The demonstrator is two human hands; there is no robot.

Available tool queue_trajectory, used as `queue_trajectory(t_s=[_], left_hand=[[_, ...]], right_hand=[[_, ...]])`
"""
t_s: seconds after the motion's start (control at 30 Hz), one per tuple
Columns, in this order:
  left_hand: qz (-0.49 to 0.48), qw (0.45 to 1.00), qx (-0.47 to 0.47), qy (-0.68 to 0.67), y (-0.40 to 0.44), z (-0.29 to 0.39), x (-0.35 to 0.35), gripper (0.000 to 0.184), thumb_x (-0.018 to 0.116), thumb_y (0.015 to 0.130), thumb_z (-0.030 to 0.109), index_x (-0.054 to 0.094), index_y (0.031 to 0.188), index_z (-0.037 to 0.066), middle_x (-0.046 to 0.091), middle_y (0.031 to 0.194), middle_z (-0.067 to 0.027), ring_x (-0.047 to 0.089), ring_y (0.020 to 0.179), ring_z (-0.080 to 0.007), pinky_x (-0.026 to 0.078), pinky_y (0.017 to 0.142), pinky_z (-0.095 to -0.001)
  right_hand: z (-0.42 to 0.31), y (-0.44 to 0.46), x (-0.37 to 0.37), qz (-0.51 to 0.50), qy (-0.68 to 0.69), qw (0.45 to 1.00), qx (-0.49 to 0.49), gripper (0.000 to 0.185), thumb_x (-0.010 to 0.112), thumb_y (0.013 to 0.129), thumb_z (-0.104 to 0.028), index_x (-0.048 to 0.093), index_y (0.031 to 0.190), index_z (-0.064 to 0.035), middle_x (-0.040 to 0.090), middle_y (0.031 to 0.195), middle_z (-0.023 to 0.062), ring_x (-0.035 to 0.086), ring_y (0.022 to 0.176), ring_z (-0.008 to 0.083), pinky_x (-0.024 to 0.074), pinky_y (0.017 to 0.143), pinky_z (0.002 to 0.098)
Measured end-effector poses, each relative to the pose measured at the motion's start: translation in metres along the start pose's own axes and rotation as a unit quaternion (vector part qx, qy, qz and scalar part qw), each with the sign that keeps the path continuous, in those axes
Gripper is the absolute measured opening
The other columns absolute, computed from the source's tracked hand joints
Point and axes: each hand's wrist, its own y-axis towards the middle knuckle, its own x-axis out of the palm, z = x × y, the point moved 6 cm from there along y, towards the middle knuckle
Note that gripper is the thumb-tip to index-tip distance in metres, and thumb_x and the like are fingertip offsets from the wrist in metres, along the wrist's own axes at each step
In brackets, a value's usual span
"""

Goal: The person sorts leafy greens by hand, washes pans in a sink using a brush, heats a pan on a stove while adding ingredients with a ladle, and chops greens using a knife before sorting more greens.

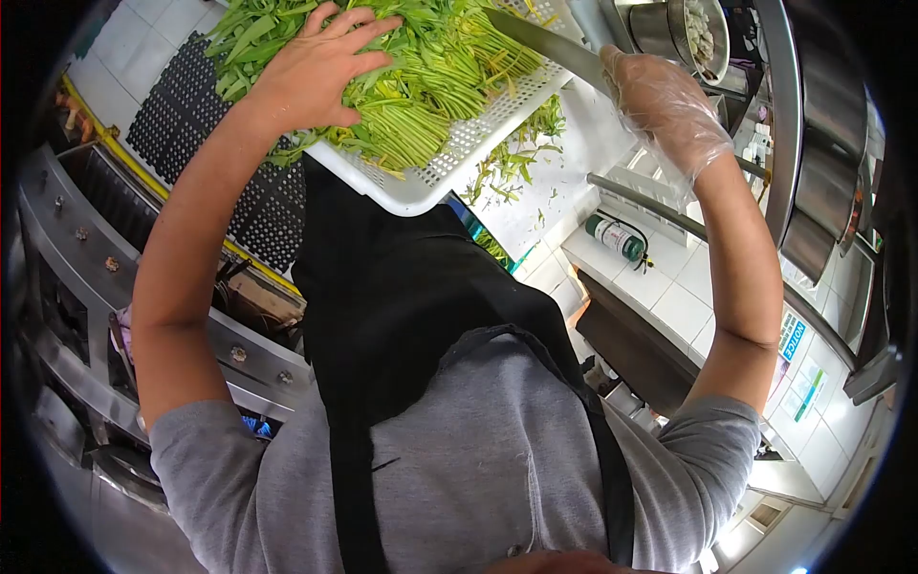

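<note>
Bundles of leafy greens (411,105) with pale cut stems fill a white perforated basket (416,196) at the top centre. My left hand (320,72), bare, lies on the leaves with its fingers spread. On the basket's right, my right hand (665,105) wears a clear plastic glove and is closed round the handle end of a large knife (550,48). The blade points up and left, over the basket's right edge and the stems. Its handle is mostly hidden by my fingers.
Loose leaves (512,167) lie on a white surface (574,158) right of the basket. A metal bowl (703,43) with pale pieces stands at the upper right. A green cylinder (617,237) lies below the metal rail. Stove equipment (81,234) lines the left, beside a black perforated mat (182,124).
</note>
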Motion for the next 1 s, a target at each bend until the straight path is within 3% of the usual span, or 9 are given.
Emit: queue_trajectory(t_s=[0.17, 0.23, 0.27, 0.3, 0.43, 0.6, 0.77, 0.87, 1.0], left_hand=[[0.046, 0.998, 0.034, -0.003, -0.004, -0.007, 0.008, 0.078, 0.096, 0.064, 0.026, 0.072, 0.137, 0.014, 0.044, 0.172, -0.0065, 0.041, 0.155, -0.0324, 0.025, 0.132, -0.0588], [0.000, 1.000, -0.008, -0.027, 0.001, -0.004, 0.002, 0.079, 0.096, 0.065, 0.027, 0.071, 0.139, 0.014, 0.043, 0.172, -0.0078, 0.040, 0.155, -0.0345, 0.025, 0.131, -0.0590], [-0.008, 1.000, -0.009, -0.023, 0.002, -0.001, -0.001, 0.078, 0.096, 0.066, 0.027, 0.072, 0.139, 0.013, 0.044, 0.171, -0.0084, 0.039, 0.155, -0.0339, 0.026, 0.131, -0.0593], [-0.016, 1.000, -0.012, -0.019, 0.004, 0.003, -0.007, 0.077, 0.096, 0.067, 0.027, 0.072, 0.138, 0.013, 0.045, 0.169, -0.0090, 0.039, 0.155, -0.0333, 0.027, 0.130, -0.0597], [-0.026, 0.999, -0.027, 0.003, 0.018, 0.038, -0.047, 0.066, 0.093, 0.077, 0.027, 0.073, 0.137, 0.010, 0.051, 0.164, -0.0129, 0.047, 0.148, -0.0351, 0.033, 0.125, -0.0588], [0.045, 0.997, -0.039, -0.055, 0.060, 0.105, -0.120, 0.041, 0.086, 0.091, 0.026, 0.078, 0.117, -0.004, 0.078, 0.107, -0.0214, 0.076, 0.089, -0.0376, 0.060, 0.081, -0.0439], [-0.010, 0.988, -0.006, -0.156, 0.104, 0.163, -0.111, 0.027, 0.082, 0.093, 0.022, 0.075, 0.104, -0.002, 0.074, 0.096, -0.0206, 0.071, 0.081, -0.0394, 0.057, 0.076, -0.0458], [-0.026, 0.983, 0.024, -0.183, 0.131, 0.194, -0.061, 0.021, 0.079, 0.094, 0.019, 0.072, 0.098, 0.000, 0.070, 0.091, -0.0185, 0.070, 0.083, -0.0410, 0.057, 0.078, -0.0474], [0.042, 0.970, 0.188, -0.146, 0.173, 0.252, -0.007, 0.023, 0.081, 0.091, 0.015, 0.072, 0.109, 0.004, 0.068, 0.105, -0.0151, 0.069, 0.100, -0.0363, 0.057, 0.083, -0.0446]], right_hand=[[0.025, -0.039, 0.007, -0.012, 0.171, 0.977, 0.123, 0.045, 0.063, 0.109, -0.029, 0.061, 0.144, -0.0016, 0.072, 0.127, 0.0286, 0.070, 0.122, 0.0420, 0.0544, 0.103, 0.0504], [0.051, -0.072, 0.063, -0.024, 0.437, 0.874, 0.210, 0.076, 0.070, 0.107, -0.042, 0.047, 0.162, 0.0045, 0.063, 0.154, 0.0256, 0.062, 0.142, 0.0301, 0.0456, 0.119, 0.0397], [0.033, -0.102, 0.061, -0.021, 0.562, 0.778, 0.280, 0.084, 0.076, 0.103, -0.038, 0.042, 0.163, 0.0109, 0.066, 0.149, 0.0265, 0.068, 0.131, 0.0286, 0.0520, 0.111, 0.0397], [0.028, -0.119, 0.092, 0.017, 0.656, 0.695, 0.293, 0.081, 0.075, 0.103, -0.038, 0.044, 0.163, 0.0060, 0.074, 0.104, 0.0129, 0.068, 0.078, 0.0172, 0.0578, 0.068, 0.0331], [-0.024, -0.174, 0.155, 0.048, 0.854, 0.445, 0.265, 0.040, 0.070, 0.108, -0.021, 0.063, 0.139, 0.0021, 0.062, 0.080, 0.0020, 0.058, 0.061, 0.0125, 0.0482, 0.052, 0.0282], [-0.031, -0.197, 0.200, 0.121, 0.816, 0.487, 0.287, 0.040, 0.063, 0.110, -0.017, 0.059, 0.145, 0.0019, 0.061, 0.082, -0.0007, 0.055, 0.068, 0.0099, 0.0491, 0.063, 0.0314], [-0.039, -0.205, 0.233, 0.139, 0.848, 0.398, 0.321, 0.050, 0.062, 0.109, -0.018, 0.054, 0.154, 0.0026, 0.072, 0.097, 0.0096, 0.065, 0.080, 0.0178, 0.0542, 0.075, 0.0357], [-0.036, -0.212, 0.236, 0.230, 0.594, 0.689, 0.347, 0.067, 0.061, 0.103, -0.012, 0.041, 0.166, 0.0004, 0.070, 0.105, 0.0279, 0.069, 0.108, 0.0443, 0.0532, 0.100, 0.0514], [-0.022, -0.243, 0.242, 0.091, 0.523, 0.794, 0.296, 0.064, 0.057, 0.104, -0.003, 0.052, 0.164, -0.0250, 0.072, 0.127, 0.0235, 0.070, 0.116, 0.0419, 0.0562, 0.100, 0.0489]])
